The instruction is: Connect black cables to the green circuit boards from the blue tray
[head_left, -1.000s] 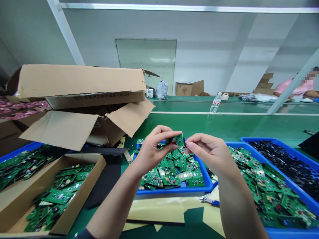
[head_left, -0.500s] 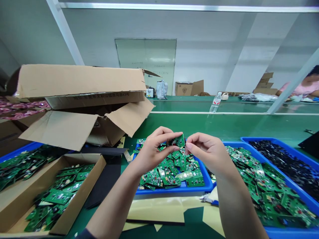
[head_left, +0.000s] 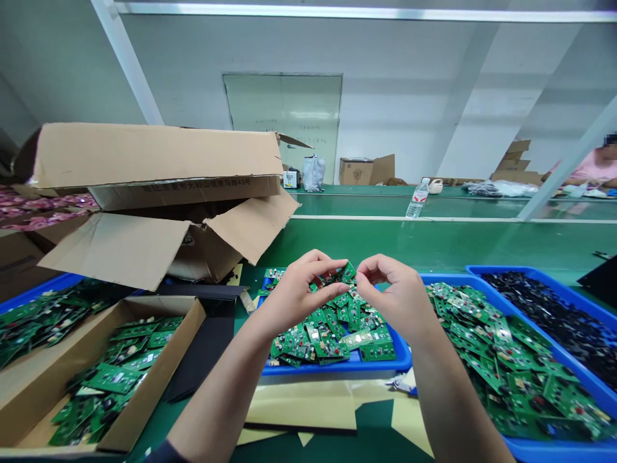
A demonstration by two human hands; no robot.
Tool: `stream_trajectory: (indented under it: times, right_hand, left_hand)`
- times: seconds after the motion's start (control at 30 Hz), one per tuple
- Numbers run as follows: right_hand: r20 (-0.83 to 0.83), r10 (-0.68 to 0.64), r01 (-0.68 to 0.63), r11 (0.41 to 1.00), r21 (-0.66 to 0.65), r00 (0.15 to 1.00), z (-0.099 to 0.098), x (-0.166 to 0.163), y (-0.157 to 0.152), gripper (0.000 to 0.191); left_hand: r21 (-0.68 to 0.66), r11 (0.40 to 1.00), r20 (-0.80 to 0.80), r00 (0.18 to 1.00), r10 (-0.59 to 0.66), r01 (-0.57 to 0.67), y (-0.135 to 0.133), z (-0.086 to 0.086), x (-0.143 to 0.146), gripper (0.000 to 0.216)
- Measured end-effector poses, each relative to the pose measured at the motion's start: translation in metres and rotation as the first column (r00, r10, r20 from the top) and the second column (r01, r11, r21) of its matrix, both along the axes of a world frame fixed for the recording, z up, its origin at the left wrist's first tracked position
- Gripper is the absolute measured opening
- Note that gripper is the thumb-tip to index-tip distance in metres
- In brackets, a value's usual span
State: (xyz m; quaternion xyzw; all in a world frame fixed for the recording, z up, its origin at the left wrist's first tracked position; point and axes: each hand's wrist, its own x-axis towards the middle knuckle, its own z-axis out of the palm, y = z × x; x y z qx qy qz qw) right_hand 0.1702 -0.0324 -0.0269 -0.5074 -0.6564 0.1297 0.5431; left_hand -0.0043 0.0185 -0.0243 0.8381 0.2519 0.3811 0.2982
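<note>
A small green circuit board (head_left: 348,272) is pinched between the thumb and fingers of my left hand (head_left: 303,286). Close against the board's right end, my right hand (head_left: 393,286) has thumb and forefinger pressed together; whatever is between them is too small or hidden to make out. Both hands hover over a blue tray (head_left: 337,368) heaped with green circuit boards (head_left: 308,341). Part of the held board is covered by my left fingers.
Right of my arm lies a second blue tray (head_left: 554,448) of circuit boards, then a tray of small black parts (head_left: 544,308). Blue-handled cutters (head_left: 402,386) lie near yellow sheets (head_left: 303,405). Cardboard boxes (head_left: 159,154) stand at left. A water bottle (head_left: 417,199) and a person (head_left: 590,168) are farther back.
The circuit board has tilted in my left hand. My right hand has shifted slightly left, its fingertips now closer to the board.
</note>
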Motion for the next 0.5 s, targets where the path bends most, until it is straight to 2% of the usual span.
stream_trajectory:
  times: [0.1,0.2,0.27,0.37,0.5]
  right_hand:
    - [0.022,-0.032,0.032,0.999,0.015,0.999,0.0000,-0.0017,0.0014,0.008]
    - [-0.004,0.054,-0.054,0.998,-0.024,0.999,0.0005,0.0013,0.0007,0.008]
    - [-0.040,0.117,-0.119,0.991,-0.062,0.992,0.0006,0.0045,-0.0002,0.012]
    - [-0.095,0.130,-0.138,0.987,-0.079,0.987,0.0006,0.0076,-0.0007,0.016]
    - [-0.163,0.122,-0.136,0.987,-0.079,0.979,0.0014,0.0074,0.0001,0.020]
  left_hand:
    - [-0.049,0.999,-0.005,1.000,0.014,-0.015,0.0014,0.0003,-0.0007,0.033]
    - [-0.166,0.986,0.024,1.000,0.020,-0.016,0.0023,0.0011,-0.0014,0.034]
    - [-0.271,0.963,0.064,0.998,0.016,0.002,0.0028,0.0020,-0.0018,0.037]
    - [-0.413,0.908,0.130,0.991,-0.021,0.073,0.0026,0.0040,-0.0015,0.038]
    - [-0.494,0.861,0.163,0.986,-0.046,0.122,0.0008,0.0064,0.0004,0.037]
